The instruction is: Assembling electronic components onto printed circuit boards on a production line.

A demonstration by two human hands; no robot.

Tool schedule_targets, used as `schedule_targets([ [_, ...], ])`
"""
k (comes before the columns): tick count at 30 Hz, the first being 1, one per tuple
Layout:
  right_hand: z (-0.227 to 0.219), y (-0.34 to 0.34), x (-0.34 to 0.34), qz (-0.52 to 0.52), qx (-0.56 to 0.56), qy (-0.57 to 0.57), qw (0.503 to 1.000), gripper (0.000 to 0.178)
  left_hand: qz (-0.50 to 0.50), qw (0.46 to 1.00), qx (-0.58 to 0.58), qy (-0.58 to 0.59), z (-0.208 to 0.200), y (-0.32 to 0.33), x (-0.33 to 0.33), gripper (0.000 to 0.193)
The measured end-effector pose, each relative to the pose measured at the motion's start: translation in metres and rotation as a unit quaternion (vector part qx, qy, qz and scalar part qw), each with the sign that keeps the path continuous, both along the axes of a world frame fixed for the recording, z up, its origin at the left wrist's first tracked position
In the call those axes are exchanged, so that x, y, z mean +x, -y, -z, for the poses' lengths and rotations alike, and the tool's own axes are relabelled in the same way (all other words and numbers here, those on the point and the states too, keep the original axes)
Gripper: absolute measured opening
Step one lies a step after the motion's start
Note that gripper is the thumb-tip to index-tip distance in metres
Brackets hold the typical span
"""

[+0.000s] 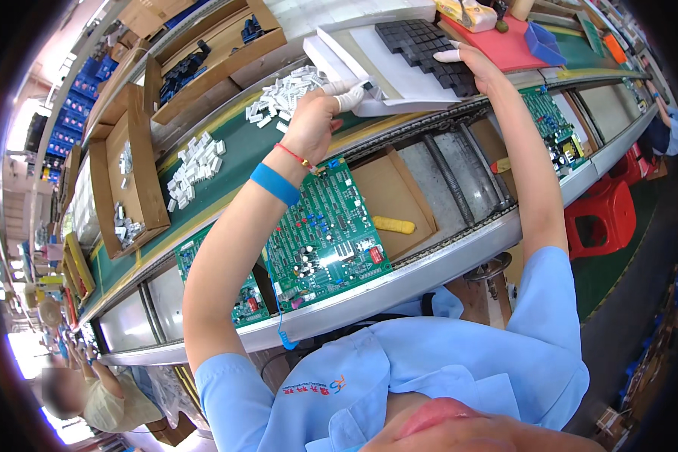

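A shallow white tray [389, 62] rests tilted at the far side of the line, with rows of black blocks [420, 45] in its right part. My left hand [318, 113], with white finger cots, is closed at the tray's near left corner; a small dark piece shows beside its fingertips. At the tray's right, my right hand [471, 66] lies over the black blocks with a white-capped finger stretched out; its other fingers are partly hidden. Under my left forearm, a green circuit board [325, 233] full of components sits on the conveyor rails. A blue wrist strap [274, 184] circles my left wrist.
White connectors lie in a left pile [196, 169] and a pile near my left hand [286, 94]. Cardboard boxes [226, 64] stand behind. Another circuit board [554, 124] is to the right, near a red stool [601, 218]. A person [117, 399] sits at the lower left.
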State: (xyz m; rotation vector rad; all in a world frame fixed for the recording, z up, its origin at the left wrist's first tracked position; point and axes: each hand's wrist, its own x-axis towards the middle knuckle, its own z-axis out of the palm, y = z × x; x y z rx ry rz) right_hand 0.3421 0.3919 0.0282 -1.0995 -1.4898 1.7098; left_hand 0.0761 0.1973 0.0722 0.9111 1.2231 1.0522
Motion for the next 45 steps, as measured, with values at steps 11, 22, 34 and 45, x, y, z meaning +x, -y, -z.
schedule_targets([
  [11, -0.007, 0.006, -0.009, 0.03, -0.003, 0.037, 0.999, 0.036, -0.084, 0.963, 0.246, -0.066, -0.065, 0.028, -0.034, 0.034],
  [22, -0.009, 0.016, -0.03, 0.017, 0.058, 0.081, 0.995, 0.046, -0.153, 0.915, 0.353, -0.122, -0.118, 0.105, -0.084, 0.035],
  [34, -0.018, 0.018, 0.01, -0.039, 0.293, 0.24, 0.925, 0.068, -0.242, 0.849, 0.437, -0.173, -0.164, 0.217, -0.179, 0.032],
  [45, -0.009, 0.032, 0.027, -0.16, 0.456, 0.289, 0.826, 0.088, -0.436, 0.718, 0.489, -0.235, -0.2, 0.419, -0.173, 0.041],
])
